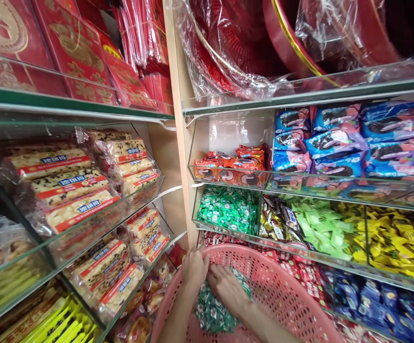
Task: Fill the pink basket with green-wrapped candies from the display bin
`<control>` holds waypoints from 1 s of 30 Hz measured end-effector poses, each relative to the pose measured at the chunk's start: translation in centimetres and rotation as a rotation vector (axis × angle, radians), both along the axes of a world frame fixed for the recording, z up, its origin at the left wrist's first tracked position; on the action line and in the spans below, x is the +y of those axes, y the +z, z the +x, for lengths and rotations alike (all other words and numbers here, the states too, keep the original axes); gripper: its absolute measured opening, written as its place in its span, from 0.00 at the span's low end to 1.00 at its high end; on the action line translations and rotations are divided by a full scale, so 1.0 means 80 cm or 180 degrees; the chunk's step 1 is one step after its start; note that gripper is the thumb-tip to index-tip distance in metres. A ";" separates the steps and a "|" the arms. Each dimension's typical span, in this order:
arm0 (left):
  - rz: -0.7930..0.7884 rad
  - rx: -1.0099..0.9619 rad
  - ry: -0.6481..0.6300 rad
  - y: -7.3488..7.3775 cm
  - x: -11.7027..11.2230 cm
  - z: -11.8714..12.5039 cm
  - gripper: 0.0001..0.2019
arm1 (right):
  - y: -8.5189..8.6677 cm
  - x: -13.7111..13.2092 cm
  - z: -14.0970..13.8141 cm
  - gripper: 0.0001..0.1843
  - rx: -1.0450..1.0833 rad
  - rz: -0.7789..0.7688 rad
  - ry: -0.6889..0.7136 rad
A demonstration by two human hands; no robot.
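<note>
On the left, wrapped bars (82, 183) filled 2 tiers of the side shelves (93, 224), reaching their front edges. Next came the left hand (195, 267), fingers curled at the far-left rim of a pink basket (285, 305); from where I stood, I couldn't tell whether it gripped anything. The green-wrapped sweets (210, 309) lay heaped toward the basket's left side, with the right hand (225, 287) bent over them, its fingertips hidden, so its grip was unclear too. I'd have judged the work partway along: a fair heap sat in the basket, while plenty of green packets (228, 212) filled the bin at the back shelf's left end. Beyond, pale-green sweets (321, 226) and yellow sweets (399, 243) lay behind that shelf's front edge, apart from both hands.
</note>
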State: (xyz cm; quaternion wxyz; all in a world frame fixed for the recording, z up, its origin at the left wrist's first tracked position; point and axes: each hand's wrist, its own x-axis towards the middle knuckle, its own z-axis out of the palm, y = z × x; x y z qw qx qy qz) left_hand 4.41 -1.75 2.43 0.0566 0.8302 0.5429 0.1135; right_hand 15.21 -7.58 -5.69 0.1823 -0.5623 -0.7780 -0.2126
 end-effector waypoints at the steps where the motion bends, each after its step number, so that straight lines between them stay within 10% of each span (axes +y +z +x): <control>1: -0.0009 -0.0015 0.0000 0.000 0.001 -0.001 0.20 | 0.008 -0.002 -0.001 0.05 0.0091 0.0053 0.0057; 8: -0.0026 -0.0123 -0.0042 -0.005 0.005 -0.005 0.20 | 0.116 -0.020 0.021 0.10 0.0731 0.0702 0.0300; 15: -0.0191 -0.0138 0.0080 -0.007 0.006 -0.005 0.20 | 0.216 0.044 0.068 0.06 0.0886 0.0203 -0.1322; 30: -0.0080 -0.0104 0.0119 -0.015 0.007 -0.006 0.20 | 0.202 0.070 0.086 0.12 0.1143 -0.0077 -0.1651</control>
